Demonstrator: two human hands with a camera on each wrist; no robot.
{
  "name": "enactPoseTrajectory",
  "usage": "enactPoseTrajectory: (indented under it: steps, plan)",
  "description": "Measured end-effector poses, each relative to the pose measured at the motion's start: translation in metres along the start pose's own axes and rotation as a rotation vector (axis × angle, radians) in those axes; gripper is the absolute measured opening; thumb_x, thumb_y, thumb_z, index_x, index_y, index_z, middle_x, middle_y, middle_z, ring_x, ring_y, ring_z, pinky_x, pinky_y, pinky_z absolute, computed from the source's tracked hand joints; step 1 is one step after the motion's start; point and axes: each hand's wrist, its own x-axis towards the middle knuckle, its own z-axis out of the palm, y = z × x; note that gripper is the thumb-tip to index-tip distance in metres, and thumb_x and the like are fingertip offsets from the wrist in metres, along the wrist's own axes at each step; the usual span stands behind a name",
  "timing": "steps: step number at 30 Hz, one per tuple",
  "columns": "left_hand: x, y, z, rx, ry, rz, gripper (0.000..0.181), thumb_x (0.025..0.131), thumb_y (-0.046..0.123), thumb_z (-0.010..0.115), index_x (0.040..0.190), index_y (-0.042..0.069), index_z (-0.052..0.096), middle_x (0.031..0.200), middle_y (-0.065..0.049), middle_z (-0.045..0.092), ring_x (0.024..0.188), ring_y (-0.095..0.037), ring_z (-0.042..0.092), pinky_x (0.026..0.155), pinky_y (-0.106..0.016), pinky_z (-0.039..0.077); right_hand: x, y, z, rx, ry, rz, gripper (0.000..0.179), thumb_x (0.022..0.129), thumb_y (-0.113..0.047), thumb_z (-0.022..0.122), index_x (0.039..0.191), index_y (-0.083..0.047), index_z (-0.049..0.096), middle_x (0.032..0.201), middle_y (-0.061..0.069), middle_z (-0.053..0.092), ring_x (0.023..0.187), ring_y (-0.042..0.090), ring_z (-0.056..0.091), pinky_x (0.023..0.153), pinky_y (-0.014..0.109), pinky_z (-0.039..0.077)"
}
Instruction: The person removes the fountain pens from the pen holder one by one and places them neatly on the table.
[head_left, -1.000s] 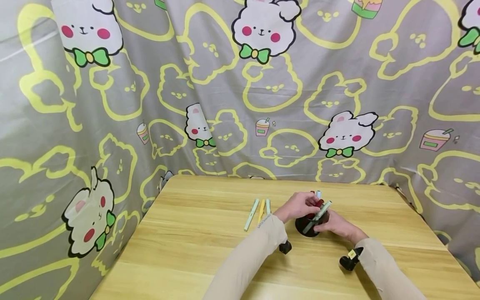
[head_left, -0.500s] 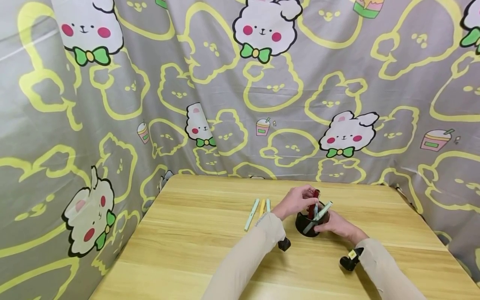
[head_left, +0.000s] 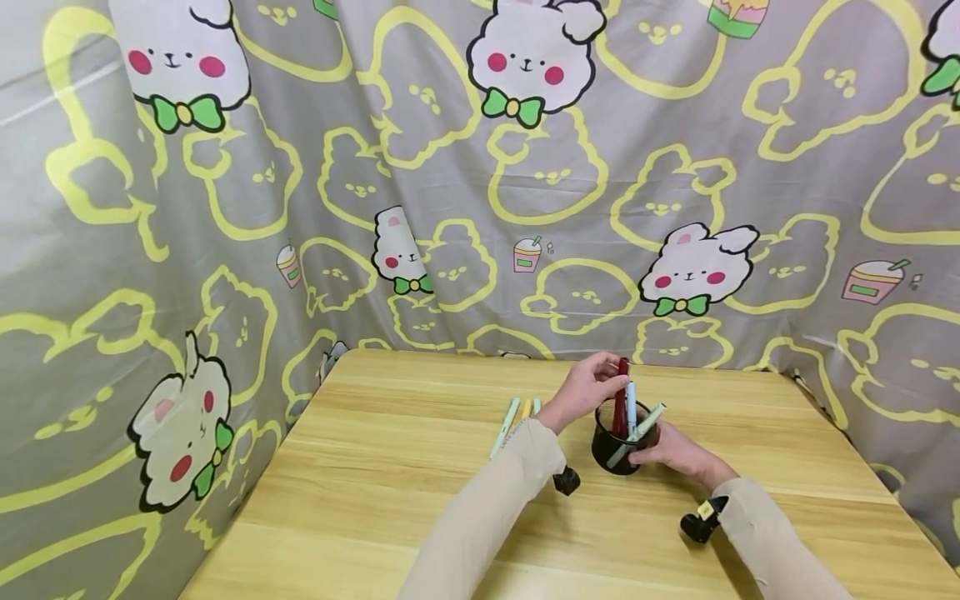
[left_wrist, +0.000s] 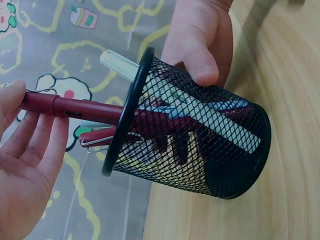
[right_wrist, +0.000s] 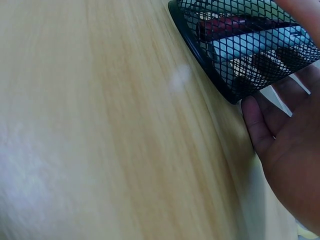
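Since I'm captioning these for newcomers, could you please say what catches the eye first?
The curtain behind the table, with its white cartoon animals, stands out. Then, at the table, the right hand holds a black mesh cup and the left hand grips a red pen partly inside.

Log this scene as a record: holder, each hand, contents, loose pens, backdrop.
Holder: black mesh, upright
Left hand: pinches a dark red pen, lower end inside the holder
Right hand: grips the holder's side
Also inside: light blue pen, pale green pen, second red pen
Loose on table: two pale green pens, one yellow pen
Backdrop: grey patterned curtain
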Motion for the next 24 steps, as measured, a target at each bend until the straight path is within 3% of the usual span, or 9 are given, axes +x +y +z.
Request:
enactPoseTrajectory:
  steps: [5, 13, 20, 24]
  plan:
    - [-0.001, 0.000, 0.001, -0.025, -0.021, -0.008, 0.019, 0.092, 0.016, 0.064, 0.110, 0.010, 0.060, 0.087, 0.006, 0.060, 0.077, -0.004, 0.058, 0.071, -0.027, 0.056, 0.000, 0.001, 0.000, -0.008, -0.003, 0.012, 0.088, 0.078, -0.003, 0.075, 0.144, 0.009, 0.017, 0.132, 0.029, 0.045, 0.110, 0.005, 0.053, 0.090, 0.017, 0.043]
    - [0.002, 0.005, -0.003, -0.069, 0.022, 0.002, 0.017, 0.093, 0.013, 0.062, 0.109, 0.007, 0.060, 0.090, 0.001, 0.062, 0.078, -0.006, 0.059, 0.069, -0.022, 0.055, -0.001, 0.001, -0.001, -0.010, 0.011, -0.015, 0.083, 0.077, -0.001, 0.075, 0.142, 0.010, 0.024, 0.127, 0.029, 0.051, 0.108, 0.008, 0.055, 0.091, 0.016, 0.041]
    - [0.003, 0.004, -0.011, -0.165, 0.047, -0.023, 0.019, 0.093, 0.010, 0.062, 0.110, 0.003, 0.057, 0.090, -0.003, 0.062, 0.078, -0.010, 0.060, 0.073, -0.033, 0.057, -0.001, 0.002, -0.001, -0.002, 0.012, -0.034, 0.084, 0.077, 0.000, 0.074, 0.143, 0.009, 0.023, 0.129, 0.027, 0.050, 0.111, 0.008, 0.054, 0.093, 0.015, 0.038]
    - [0.002, 0.006, -0.020, -0.236, 0.072, -0.038, 0.022, 0.093, 0.009, 0.062, 0.112, 0.001, 0.056, 0.092, -0.005, 0.062, 0.080, -0.012, 0.061, 0.072, -0.032, 0.057, 0.000, 0.003, 0.000, 0.002, 0.010, -0.028, 0.086, 0.077, 0.001, 0.074, 0.144, 0.009, 0.021, 0.132, 0.031, 0.046, 0.112, 0.009, 0.054, 0.095, 0.015, 0.037]
